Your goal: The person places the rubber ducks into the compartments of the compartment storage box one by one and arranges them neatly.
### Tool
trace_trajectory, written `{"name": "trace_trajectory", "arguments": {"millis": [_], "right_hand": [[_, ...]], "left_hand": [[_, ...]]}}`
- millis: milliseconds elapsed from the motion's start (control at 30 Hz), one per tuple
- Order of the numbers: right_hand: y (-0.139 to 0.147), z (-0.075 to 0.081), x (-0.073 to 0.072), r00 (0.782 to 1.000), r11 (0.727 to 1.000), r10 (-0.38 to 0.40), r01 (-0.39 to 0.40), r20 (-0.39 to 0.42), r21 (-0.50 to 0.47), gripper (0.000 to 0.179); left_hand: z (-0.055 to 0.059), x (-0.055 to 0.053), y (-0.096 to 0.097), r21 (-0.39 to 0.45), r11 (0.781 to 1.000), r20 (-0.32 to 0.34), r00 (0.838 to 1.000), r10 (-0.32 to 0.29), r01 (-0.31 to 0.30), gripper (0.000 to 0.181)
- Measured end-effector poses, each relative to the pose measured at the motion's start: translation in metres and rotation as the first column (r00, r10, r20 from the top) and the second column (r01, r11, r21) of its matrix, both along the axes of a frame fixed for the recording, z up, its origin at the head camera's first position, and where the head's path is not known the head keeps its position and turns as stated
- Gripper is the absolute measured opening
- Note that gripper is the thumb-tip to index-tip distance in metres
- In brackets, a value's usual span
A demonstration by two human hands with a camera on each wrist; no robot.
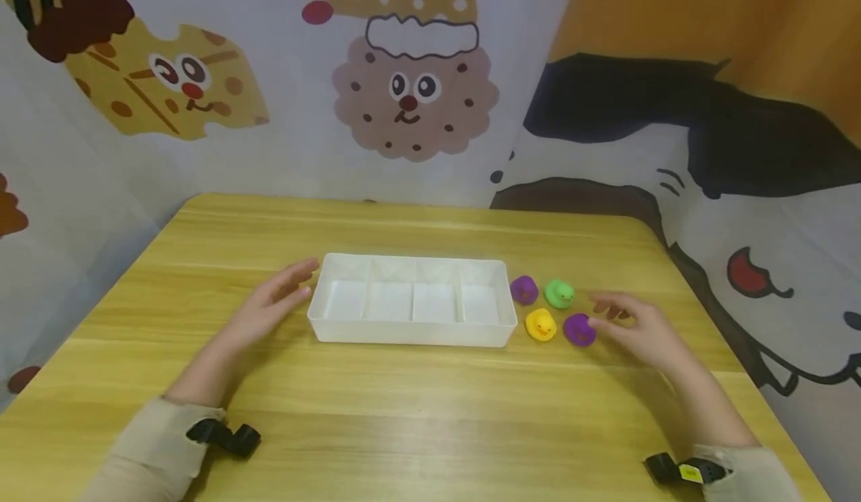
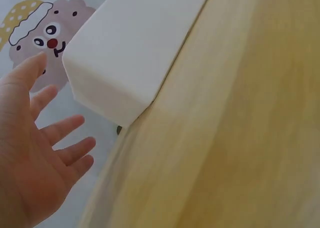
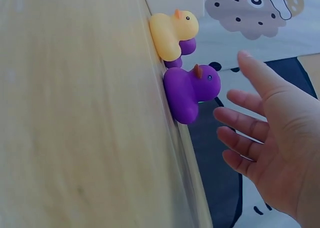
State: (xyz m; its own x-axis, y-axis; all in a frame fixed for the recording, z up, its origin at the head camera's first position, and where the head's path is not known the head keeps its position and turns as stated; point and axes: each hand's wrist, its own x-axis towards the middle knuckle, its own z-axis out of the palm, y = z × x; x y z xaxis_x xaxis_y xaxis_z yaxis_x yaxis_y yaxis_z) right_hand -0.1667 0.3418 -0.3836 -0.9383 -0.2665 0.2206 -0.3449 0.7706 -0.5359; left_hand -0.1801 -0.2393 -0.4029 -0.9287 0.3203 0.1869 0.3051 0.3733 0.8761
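Observation:
A white tray (image 1: 412,332) with several compartments in a row lies on the table. Just right of it sit rubber ducks: a yellow duck (image 1: 541,325), a green duck (image 1: 559,293), a purple duck (image 1: 524,290) by the tray's edge and another purple duck (image 1: 579,330) nearest the right hand. My left hand (image 1: 278,296) hovers at the tray's left end, fingers spread and holding nothing. My right hand (image 1: 635,328) is beside the nearer purple duck, its thumb close to the duck and its fingers relaxed. In the right wrist view that purple duck (image 3: 187,93) shows apart from the palm.
The wooden table (image 1: 403,427) has its far edge against a hanging cloth (image 1: 269,166) printed with cartoon figures. Black wrist cameras are strapped to both sleeves, the left camera (image 1: 225,437) and the right camera (image 1: 686,470).

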Motion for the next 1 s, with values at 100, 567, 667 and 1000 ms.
{"name": "trace_trajectory", "arguments": {"millis": [100,567,667,1000], "right_hand": [[0.000,-0.001,0.002,0.999,1.000,0.010,-0.010,0.045,-0.006,0.041],[0.000,-0.009,0.000,0.992,0.999,0.052,-0.049,0.119,-0.023,0.031],[-0.001,-0.010,0.000,0.991,0.999,0.053,-0.051,0.126,-0.017,0.030],[0.000,-0.008,0.002,0.989,0.999,0.046,-0.042,0.143,-0.033,0.031]], "left_hand": [[-0.004,-0.001,0.002,0.031,0.999,0.013,1.000,-0.028,0.028,0.050],[-0.015,-0.003,0.002,0.092,0.995,0.052,0.998,-0.038,0.033,0.051],[-0.017,-0.003,0.002,0.094,0.995,0.058,0.998,-0.038,0.033,0.051],[-0.018,-0.002,0.002,0.108,0.993,0.062,0.997,-0.053,0.046,0.051]]}}
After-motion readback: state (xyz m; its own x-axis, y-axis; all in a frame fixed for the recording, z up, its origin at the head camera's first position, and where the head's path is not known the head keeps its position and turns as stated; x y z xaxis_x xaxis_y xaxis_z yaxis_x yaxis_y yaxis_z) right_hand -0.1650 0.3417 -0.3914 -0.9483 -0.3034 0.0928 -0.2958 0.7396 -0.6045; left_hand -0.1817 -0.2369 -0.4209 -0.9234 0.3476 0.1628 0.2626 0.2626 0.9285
